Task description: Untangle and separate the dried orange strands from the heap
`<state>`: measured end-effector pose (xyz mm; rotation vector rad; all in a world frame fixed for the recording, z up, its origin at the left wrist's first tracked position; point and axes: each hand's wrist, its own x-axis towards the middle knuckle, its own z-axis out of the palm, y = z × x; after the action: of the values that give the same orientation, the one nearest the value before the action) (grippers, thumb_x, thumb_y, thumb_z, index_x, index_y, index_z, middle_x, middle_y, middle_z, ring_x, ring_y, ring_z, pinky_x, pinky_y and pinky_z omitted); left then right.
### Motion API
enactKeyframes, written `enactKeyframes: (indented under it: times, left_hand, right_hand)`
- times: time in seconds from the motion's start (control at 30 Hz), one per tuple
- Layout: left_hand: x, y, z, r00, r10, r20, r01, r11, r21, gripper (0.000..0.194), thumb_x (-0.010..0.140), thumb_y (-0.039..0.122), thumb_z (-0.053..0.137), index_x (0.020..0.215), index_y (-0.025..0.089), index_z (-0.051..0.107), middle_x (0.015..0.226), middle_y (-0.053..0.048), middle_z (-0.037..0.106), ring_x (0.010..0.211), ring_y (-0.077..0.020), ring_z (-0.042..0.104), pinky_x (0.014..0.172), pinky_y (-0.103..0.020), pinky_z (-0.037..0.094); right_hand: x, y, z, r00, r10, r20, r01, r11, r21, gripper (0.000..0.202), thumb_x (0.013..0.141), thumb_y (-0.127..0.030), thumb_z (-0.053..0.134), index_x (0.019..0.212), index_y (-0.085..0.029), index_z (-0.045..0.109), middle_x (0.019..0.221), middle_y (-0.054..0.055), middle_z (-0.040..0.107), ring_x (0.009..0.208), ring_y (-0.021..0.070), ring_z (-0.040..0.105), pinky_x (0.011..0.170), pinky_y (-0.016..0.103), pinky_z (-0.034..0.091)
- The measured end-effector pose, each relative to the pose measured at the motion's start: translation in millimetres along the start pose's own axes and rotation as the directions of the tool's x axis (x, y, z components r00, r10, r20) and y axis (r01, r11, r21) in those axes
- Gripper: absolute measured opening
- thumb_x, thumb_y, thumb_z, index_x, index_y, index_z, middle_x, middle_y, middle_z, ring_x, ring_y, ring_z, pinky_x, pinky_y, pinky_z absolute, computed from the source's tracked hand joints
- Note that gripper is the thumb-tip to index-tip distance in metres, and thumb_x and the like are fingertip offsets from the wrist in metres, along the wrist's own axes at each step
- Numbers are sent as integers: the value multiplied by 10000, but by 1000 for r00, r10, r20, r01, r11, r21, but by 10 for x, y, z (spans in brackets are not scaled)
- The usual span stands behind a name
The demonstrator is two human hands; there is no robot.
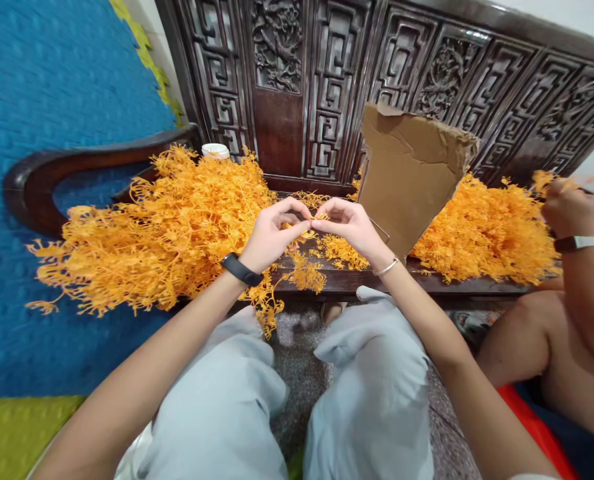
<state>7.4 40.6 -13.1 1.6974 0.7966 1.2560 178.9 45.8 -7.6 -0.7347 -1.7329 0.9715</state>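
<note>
My left hand [281,227] and my right hand [347,223] meet fingertip to fingertip above the bench edge. Each is closed in a pinch on a small orange artificial flower sprig [321,217], most of it hidden by the fingers. Orange strands [304,273] hang down just below my left hand. To the left lies a large heap of orange artificial sprigs [177,227], close beside my left wrist. A smaller pile of orange pieces [344,250] rests on the bench beneath my right hand.
A torn cardboard piece [409,173] stands upright right of my hands. Behind it lies another orange heap [491,227]. A co-worker's hand [571,207] holds an orange strand at far right. The dark carved bench [281,133] has a curved armrest [31,180]; a white round container [215,151] stands behind the left heap.
</note>
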Motion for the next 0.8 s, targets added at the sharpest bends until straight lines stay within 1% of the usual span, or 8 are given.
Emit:
enactKeyframes:
  times: [0.13, 0.3, 0.4, 0.47, 0.53, 0.6, 0.7, 0.8]
  left_hand:
    - [10, 18, 18, 1000, -28, 12, 28, 999, 16, 204, 681, 289, 665, 807, 168, 559, 719, 6, 581, 525, -62, 491, 463, -180, 400]
    - [25, 84, 72, 996, -90, 13, 90, 995, 36, 170, 676, 296, 645, 685, 138, 581, 606, 13, 557, 500, -63, 437, 482, -204, 341]
    - [38, 127, 76, 996, -72, 59, 70, 997, 41, 127, 668, 262, 616, 647, 136, 612, 603, 11, 574, 529, -76, 453, 526, -220, 355]
    - [40, 152, 70, 995, -58, 75, 56, 998, 36, 121, 660, 245, 598, 609, 137, 613, 600, 10, 576, 552, -83, 464, 546, -224, 359]
    - [32, 172, 66, 994, -78, 82, 79, 997, -17, 137, 650, 241, 586, 561, 137, 586, 569, 13, 554, 544, -82, 456, 528, -218, 348]
    - [18, 186, 66, 988, -118, 103, 130, 984, -121, 153, 642, 234, 573, 526, 139, 546, 548, 14, 538, 525, -76, 450, 486, -202, 320]
    - [1, 188, 70, 971, -175, 164, 217, 932, -290, 137, 630, 211, 549, 521, 144, 500, 556, 7, 558, 465, -59, 425, 420, -189, 254]
    - [-2, 178, 74, 956, -199, 213, 273, 871, -409, 127, 605, 202, 544, 516, 145, 473, 545, 3, 567, 378, -34, 355, 379, -188, 183]
  right_hand:
    - [1, -14, -4, 1000, 6, -17, -7, 1000, -15, 200, 690, -305, 700, 732, -141, 593, 707, -7, 597, 665, 92, 567, 653, 242, 467]
    - [-6, -75, -27, 997, 6, -71, -9, 999, -34, 219, 671, -318, 709, 700, -145, 577, 647, -20, 572, 601, 86, 545, 596, 237, 451]
    - [-16, -118, -36, 997, 37, -71, -37, 999, 2, 212, 675, -306, 704, 688, -147, 566, 630, -26, 568, 584, 80, 544, 600, 236, 455]
    - [-24, -139, -32, 996, 81, -43, -78, 995, 66, 201, 679, -289, 701, 687, -144, 561, 627, -27, 568, 580, 79, 552, 605, 236, 461]
    - [-33, -151, -19, 993, 121, 18, -122, 979, 166, 190, 687, -270, 694, 690, -140, 556, 632, -26, 569, 579, 76, 559, 612, 234, 467]
    - [-40, -156, 3, 986, 142, 86, -161, 944, 287, 179, 691, -248, 692, 702, -141, 549, 639, -30, 564, 584, 71, 563, 621, 226, 470]
    - [-45, -151, 43, 973, 159, 166, -218, 871, 440, 188, 681, -225, 705, 737, -144, 545, 671, -33, 567, 600, 64, 569, 631, 213, 471]
    - [-39, -140, 79, 963, 153, 220, -249, 816, 521, 200, 680, -224, 711, 749, -141, 543, 678, -29, 567, 607, 67, 570, 633, 214, 470]
